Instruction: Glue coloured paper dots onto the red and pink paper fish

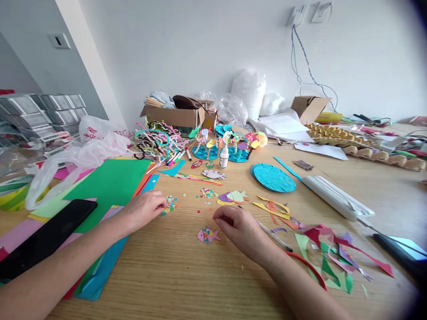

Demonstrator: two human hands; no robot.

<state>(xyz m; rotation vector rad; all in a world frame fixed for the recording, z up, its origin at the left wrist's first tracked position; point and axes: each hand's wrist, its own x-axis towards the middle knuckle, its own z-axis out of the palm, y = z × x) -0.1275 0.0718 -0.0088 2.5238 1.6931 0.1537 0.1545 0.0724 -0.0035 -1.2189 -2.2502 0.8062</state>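
Note:
My left hand [147, 209] is at the left edge of a small heap of coloured paper bits [171, 204], fingertips pinched together over it. Whatever lies between those fingertips is too small to name. Above and right of a pink paper fish [207, 235] with coloured triangles on its body, my right hand [236, 224] has its fingers curled in and thumb against them. Its fingertips are partly hidden. Beyond lie a heap of round paper dots [208, 192], a pale green paper fish [236, 196] overlapping a purple and yellow one [224, 198], and a white glue bottle [223, 156] standing upright.
Coloured paper sheets [110, 178] and a black phone [50, 235] lie at left. Blue discs [273, 178], a white power strip [336, 195] and paper offcuts [328, 258] are at right. Behind stand pipe cleaners [156, 142], decorated fish stands [204, 152] and a cardboard box [173, 116].

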